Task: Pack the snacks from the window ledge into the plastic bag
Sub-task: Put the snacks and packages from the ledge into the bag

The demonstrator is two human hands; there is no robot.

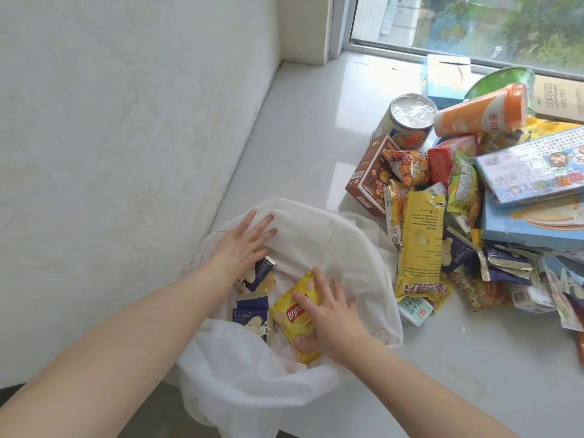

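Note:
A white plastic bag [316, 235] stands open at the ledge's near edge. Inside lie dark blue Yuogee packets [251, 314] and a yellow Lay's chip bag [292, 314]. My right hand [331, 314] reaches into the bag and holds the Lay's bag, thumb under it and fingers spread over its right side. My left hand [243, 245] rests flat with straight fingers against the bag's far-left wall, above another blue packet [260, 273]. A heap of snacks [458, 197] lies on the white window ledge [300, 137] to the right.
The heap holds a long yellow packet [422, 245], a brown box [369, 181], a foil-topped can [407, 121], an orange-capped tube [480, 112] and blue boxes [534, 172]. A white wall [110, 121] stands left, the window [474, 23] behind.

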